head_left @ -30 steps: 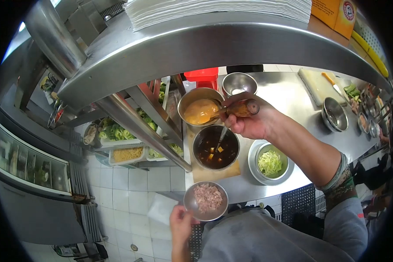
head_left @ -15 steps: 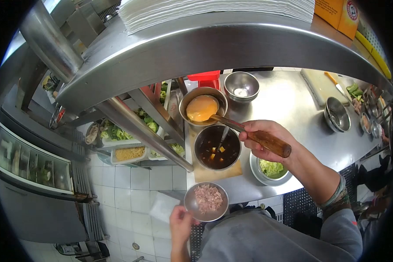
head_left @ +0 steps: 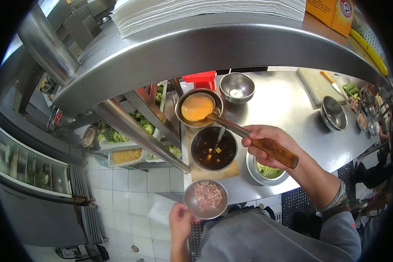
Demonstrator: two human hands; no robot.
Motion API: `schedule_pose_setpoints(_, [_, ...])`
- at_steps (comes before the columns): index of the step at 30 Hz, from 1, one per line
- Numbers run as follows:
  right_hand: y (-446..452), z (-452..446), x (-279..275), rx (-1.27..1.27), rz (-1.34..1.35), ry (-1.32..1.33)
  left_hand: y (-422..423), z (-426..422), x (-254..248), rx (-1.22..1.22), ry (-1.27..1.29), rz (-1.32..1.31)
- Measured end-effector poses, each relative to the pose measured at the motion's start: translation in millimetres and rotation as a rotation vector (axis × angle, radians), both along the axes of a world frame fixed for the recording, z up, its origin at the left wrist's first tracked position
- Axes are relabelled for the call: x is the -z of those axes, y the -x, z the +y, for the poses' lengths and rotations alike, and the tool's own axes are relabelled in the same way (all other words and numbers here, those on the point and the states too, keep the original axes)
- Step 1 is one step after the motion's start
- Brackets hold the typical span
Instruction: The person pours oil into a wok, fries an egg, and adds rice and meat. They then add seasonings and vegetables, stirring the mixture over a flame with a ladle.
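Note:
My right hand (head_left: 268,144) is wrapped round the wooden handle of a ladle (head_left: 238,127). The ladle's bowl, full of orange liquid, is over the upper metal pot (head_left: 179,114). Below that pot stands one of dark liquid (head_left: 205,153) with yellow cubes and a spoon (head_left: 220,134) in it. My left hand (head_left: 181,218) pinches the rim of a metal bowl (head_left: 222,207) holding chopped pink meat (head_left: 208,195). Partly beneath my right hand, a bowl of shredded green vegetable (head_left: 268,170) rests on the steel counter (head_left: 288,109).
Stacked metal bowls (head_left: 237,87) stand near a red container (head_left: 201,77). A knife (head_left: 332,83) lies on a white cutting board (head_left: 314,83). More bowls (head_left: 334,113) are at the right. A steel shelf (head_left: 196,43) crosses overhead, with a slanted post (head_left: 139,133) at the left.
My right hand has moved right and down, drawing the ladle's handle with it. The ladle's bowl now shows full and level over the upper pot. My left hand still holds the meat bowl.

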State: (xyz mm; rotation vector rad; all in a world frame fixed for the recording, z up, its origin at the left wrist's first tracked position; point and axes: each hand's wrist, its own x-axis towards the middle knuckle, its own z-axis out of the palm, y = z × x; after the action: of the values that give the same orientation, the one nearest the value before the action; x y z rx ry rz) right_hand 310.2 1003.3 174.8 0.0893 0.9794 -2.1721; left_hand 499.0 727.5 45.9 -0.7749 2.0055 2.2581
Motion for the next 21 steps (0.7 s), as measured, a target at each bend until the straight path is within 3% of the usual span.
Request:
schedule_pose_setpoints(11, [0.9,-2.5,-1.7,0.076,-0.105,0.078,16.0,6.4,-6.5,-0.055,-0.028,-0.033])
schedule_pose_setpoints(16, [13.1,-11.5,-5.0,0.03,-0.033,-0.173,13.3,-1.0,4.8,-0.039,-0.044,-0.002])
schedule_pose_setpoints(21, [27.4,-23.7,-2.7,-0.03,-0.003,-0.236,9.1,-5.0,7.8,-0.041,-0.026,-0.008])
